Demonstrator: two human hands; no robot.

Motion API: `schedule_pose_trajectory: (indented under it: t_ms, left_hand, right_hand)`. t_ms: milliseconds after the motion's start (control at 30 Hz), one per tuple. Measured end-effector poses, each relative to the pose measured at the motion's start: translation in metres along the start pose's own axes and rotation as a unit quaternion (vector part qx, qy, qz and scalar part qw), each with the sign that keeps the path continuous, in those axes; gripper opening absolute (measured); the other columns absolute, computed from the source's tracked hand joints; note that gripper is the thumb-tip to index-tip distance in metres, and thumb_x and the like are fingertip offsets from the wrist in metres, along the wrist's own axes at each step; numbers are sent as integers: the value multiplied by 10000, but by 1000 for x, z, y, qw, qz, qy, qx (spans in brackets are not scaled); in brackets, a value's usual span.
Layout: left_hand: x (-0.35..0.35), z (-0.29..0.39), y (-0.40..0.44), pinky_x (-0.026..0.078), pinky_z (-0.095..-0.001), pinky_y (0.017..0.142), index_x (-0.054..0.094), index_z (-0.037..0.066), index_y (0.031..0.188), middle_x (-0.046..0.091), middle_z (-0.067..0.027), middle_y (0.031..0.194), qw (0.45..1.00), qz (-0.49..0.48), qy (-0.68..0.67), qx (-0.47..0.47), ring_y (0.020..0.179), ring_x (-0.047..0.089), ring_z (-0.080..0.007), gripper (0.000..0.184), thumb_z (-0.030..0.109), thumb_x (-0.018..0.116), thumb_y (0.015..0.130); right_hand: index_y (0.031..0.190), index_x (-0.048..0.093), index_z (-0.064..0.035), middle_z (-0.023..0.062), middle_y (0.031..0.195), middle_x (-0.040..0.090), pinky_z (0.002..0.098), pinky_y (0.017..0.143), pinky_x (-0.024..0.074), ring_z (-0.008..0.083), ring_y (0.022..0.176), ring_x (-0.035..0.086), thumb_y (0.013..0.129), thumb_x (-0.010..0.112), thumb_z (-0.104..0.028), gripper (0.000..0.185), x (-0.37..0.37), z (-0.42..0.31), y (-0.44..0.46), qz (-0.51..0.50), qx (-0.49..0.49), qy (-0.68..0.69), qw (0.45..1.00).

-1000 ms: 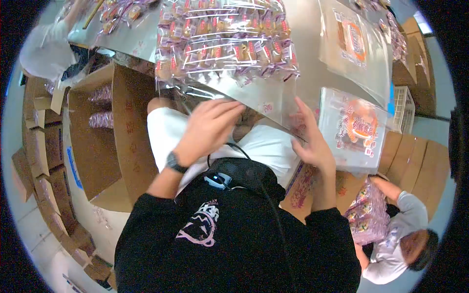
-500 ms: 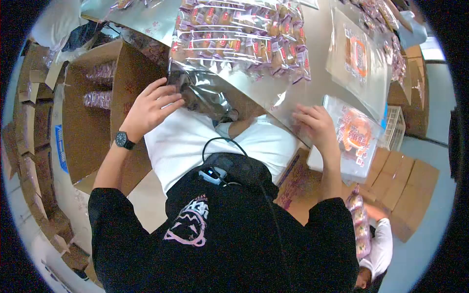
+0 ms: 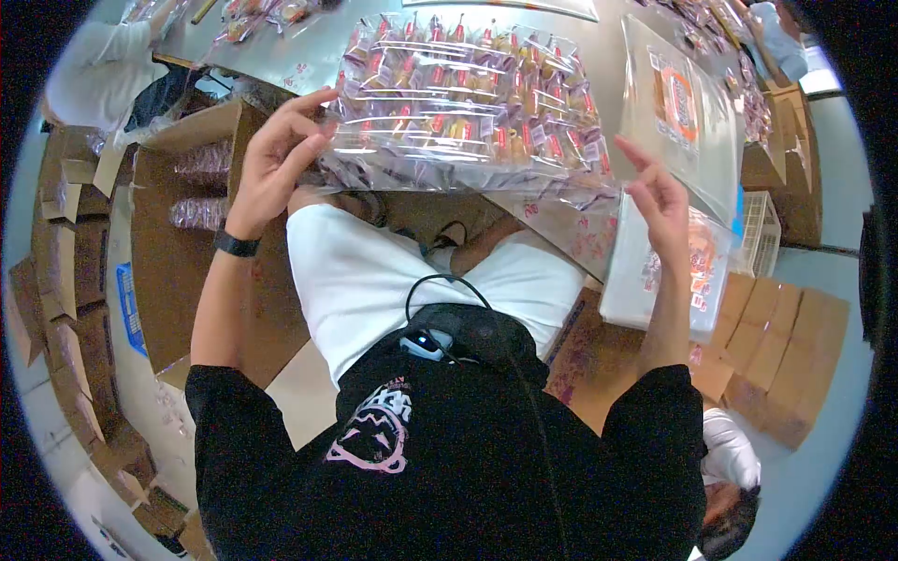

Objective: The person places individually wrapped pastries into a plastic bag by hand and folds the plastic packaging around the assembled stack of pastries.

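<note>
A large clear bag [image 3: 468, 103] filled with rows of small wrapped snacks lies at the near edge of the metal table [image 3: 580, 229]. My left hand [image 3: 285, 154] is at the bag's left edge, thumb and fingers closing on the film at its near left corner. Beside the near right corner, my right hand [image 3: 658, 192] has its index finger and thumb apart, with nothing visible between them. Right of the bag are a stack of clear printed bags [image 3: 678, 103] and a second printed stack [image 3: 706, 280], partly behind my right forearm.
An open cardboard box [image 3: 187, 290] with wrapped packs stands at the left. Closed cartons [image 3: 767, 346] and a white crate [image 3: 762, 229] are at the right. A co-worker [image 3: 730, 467] is at the lower right, another person [image 3: 94, 75] at the upper left.
The filled bag's near flap, earlier loose and hanging, is now drawn in along the near side. My left hand has moved up to the bag's edge; my right hand has moved up and right.
</note>
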State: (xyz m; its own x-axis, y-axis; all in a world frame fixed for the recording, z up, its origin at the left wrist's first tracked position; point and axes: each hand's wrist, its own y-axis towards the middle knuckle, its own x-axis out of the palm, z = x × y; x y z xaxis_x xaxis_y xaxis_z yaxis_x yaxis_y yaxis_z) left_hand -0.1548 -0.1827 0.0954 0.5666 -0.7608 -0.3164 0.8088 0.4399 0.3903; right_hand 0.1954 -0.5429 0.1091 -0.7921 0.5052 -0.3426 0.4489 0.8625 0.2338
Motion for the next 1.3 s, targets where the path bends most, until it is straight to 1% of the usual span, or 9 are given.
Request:
schedule_pose_trajectory:
  t_ms: [100, 200, 333, 500, 633, 800, 933, 1133, 1300]
  left_hand:
    - [-7, -24, 8, 448, -296, 987, 568, 19, 929, 460, -195, 1612, 993, -95, 18, -61, 1332, 535, -184, 205, 175, 571, 1062]
    - [0, -58, 15, 451, -269, 865, 594, 32, 968, 468, -169, 1615, 997, -45, 58, -9, 1201, 568, -126, 213, 212, 559, 1076]
    - [2, -71, 31, 449, -303, 942, 638, 34, 1050, 475, -165, 1610, 987, -15, -33, -156, 1325, 534, -174, 225, 243, 561, 1087]
    - [6, -85, 47, 369, -348, 1143, 651, -3, 1107, 445, -174, 1629, 996, -31, 30, -73, 1472, 447, -241, 306, 288, 559, 1091]
    - [-5, -72, 71, 289, -382, 1208, 612, -19, 1011, 400, -232, 1638, 973, -49, 225, 36, 1571, 285, -265, 332, 299, 553, 1089]
    - [-5, -105, 89, 483, -323, 920, 647, 25, 1331, 685, -121, 1190, 992, -33, 68, -97, 1030, 613, -159, 392, 321, 558, 1089]
    - [-9, -93, 90, 463, -255, 648, 508, 68, 1541, 601, 7, 837, 987, -53, 104, -109, 656, 464, -75, 518, 334, 550, 1098]
    - [3, -80, 83, 441, -262, 645, 534, 25, 1503, 542, 7, 798, 989, -25, 90, -116, 700, 486, -78, 502, 334, 534, 1108]
    - [-6, -98, 89, 424, -266, 660, 651, -17, 1310, 546, 11, 790, 993, -11, 85, -85, 717, 475, -77, 407, 316, 531, 1108]
  right_hand:
    - [809, 538, -54, 202, 1546, 535, 456, 1208, 332, 324, 1479, 452, 984, 715, -175, 277, 5, 27, 9, -42, 75, 32, 996]
    - [804, 549, -61, 208, 1590, 483, 466, 1229, 291, 328, 1498, 420, 990, 718, -196, 285, 16, 44, 27, -40, 67, 42, 996]
    - [804, 559, -70, 205, 1614, 450, 445, 1231, 286, 316, 1505, 406, 993, 724, -231, 298, 31, 68, 49, 27, -7, -4, 1000]
    - [820, 596, -69, 195, 1572, 513, 388, 1155, 376, 306, 1442, 491, 988, 736, -240, 277, 32, 88, 82, 51, 25, 38, 998]
    - [834, 609, -45, 146, 1342, 679, 357, 1028, 455, 233, 1255, 613, 980, 751, -257, 294, 31, 75, 98, 47, 65, -57, 995]
    - [827, 606, -18, 110, 1133, 706, 305, 890, 510, 148, 1101, 635, 981, 753, -254, 318, 31, 77, 112, 31, -53, -200, 978]
    - [888, 615, -5, 112, 1188, 697, 266, 791, 507, 119, 955, 622, 990, 737, -243, 286, 36, 87, 112, 66, -2, -46, 997]
    - [1023, 658, -5, 68, 1075, 704, 266, 694, 475, 95, 777, 568, 1032, 679, -304, 300, 23, 99, 118, 14, 69, -38, 997]
    - [1085, 712, -9, -4, 869, 670, 268, 662, 450, 71, 746, 550, 1043, 661, -358, 355, 18, 109, 128, 43, 60, -133, 988]
